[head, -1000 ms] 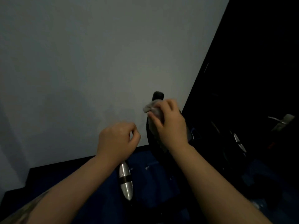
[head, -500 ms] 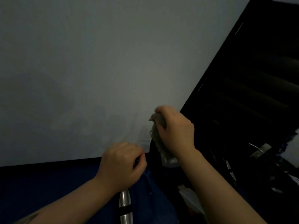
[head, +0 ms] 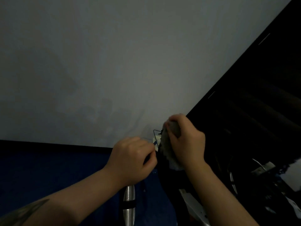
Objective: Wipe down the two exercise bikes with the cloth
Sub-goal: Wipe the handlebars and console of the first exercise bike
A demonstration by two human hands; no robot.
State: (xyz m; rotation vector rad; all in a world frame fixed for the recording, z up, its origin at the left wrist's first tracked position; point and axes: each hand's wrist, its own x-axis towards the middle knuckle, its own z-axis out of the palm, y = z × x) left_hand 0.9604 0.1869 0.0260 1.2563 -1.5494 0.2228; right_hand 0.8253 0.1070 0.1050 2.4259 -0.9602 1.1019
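Note:
The scene is dim. My right hand grips a pale grey cloth and presses it against the dark upper part of an exercise bike just right of centre. My left hand is curled round a handlebar of that bike; the bar's silver grip with a black band shows below my wrist. A small pale part and a thin wire loop stick out between my two hands. Most of the bike is lost in shadow.
A plain grey wall fills the upper frame, close behind the bike. Blue floor lies at lower left. A dark mirror or glass panel runs along the right, with faint metal parts low in it.
The view has tilted upward, so both hands sit lower in the frame. My right hand has slid the cloth down along the bike's dark part. My left hand keeps its hold on the handlebar.

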